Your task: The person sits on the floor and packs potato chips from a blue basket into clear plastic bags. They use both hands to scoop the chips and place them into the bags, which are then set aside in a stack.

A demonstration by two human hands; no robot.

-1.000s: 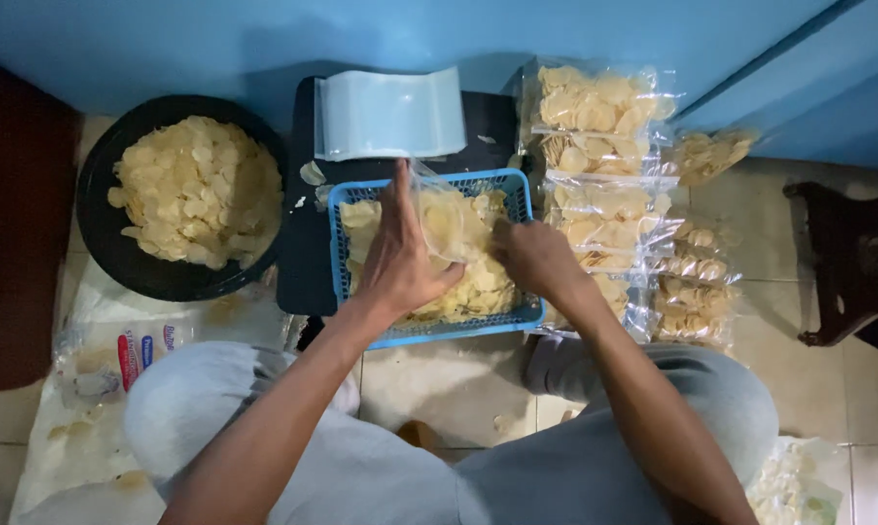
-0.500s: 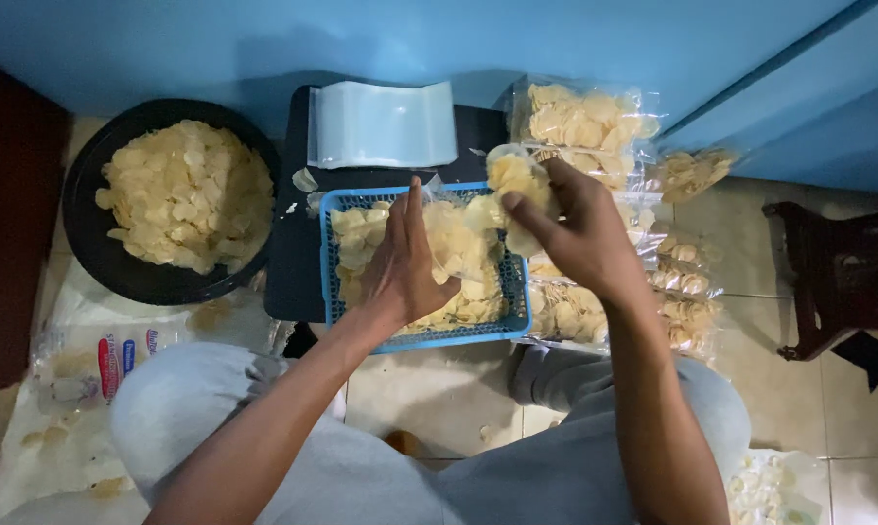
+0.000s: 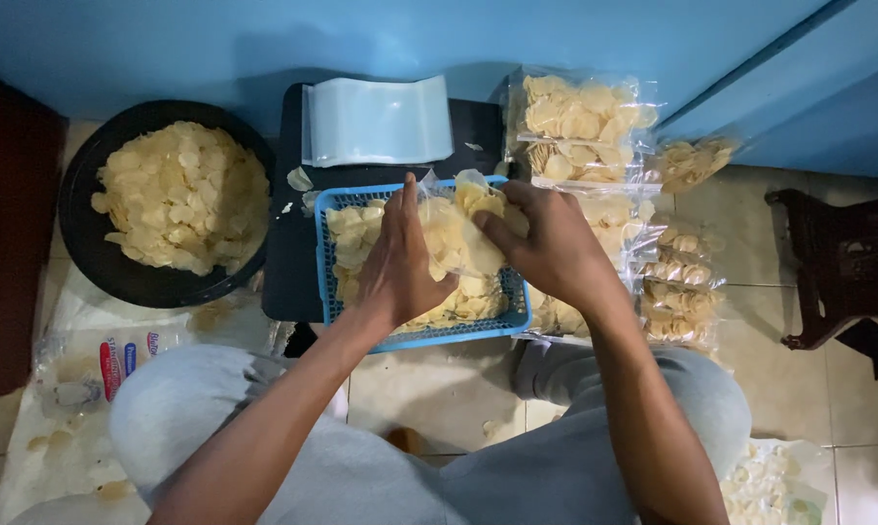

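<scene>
Left hand [image 3: 400, 262] spread flat, fingers together, steadying the side of a clear plastic bag [image 3: 454, 233] part-filled with pale yellow chips. Right hand [image 3: 546, 243] curled around a few chips at the bag's open mouth, pinching them. Bag held above a blue mesh basket [image 3: 420, 335], itself holding loose chips, set on a black tabletop [image 3: 288, 262] against a blue wall [image 3: 264, 39].

Behind the basket, one stack of empty clear bags [image 3: 376, 122], flat and rectangular. To the right, a heap of filled clear packets [image 3: 580, 122], at least six, exact count unclear where overlapping. To the left, one round black basin [image 3: 89, 253] heaped with chips. Lower left on the floor, a crumpled clear wrapper [image 3: 108, 365] with red and blue label patches. At far right, a dark wooden stool [image 3: 838, 262].
</scene>
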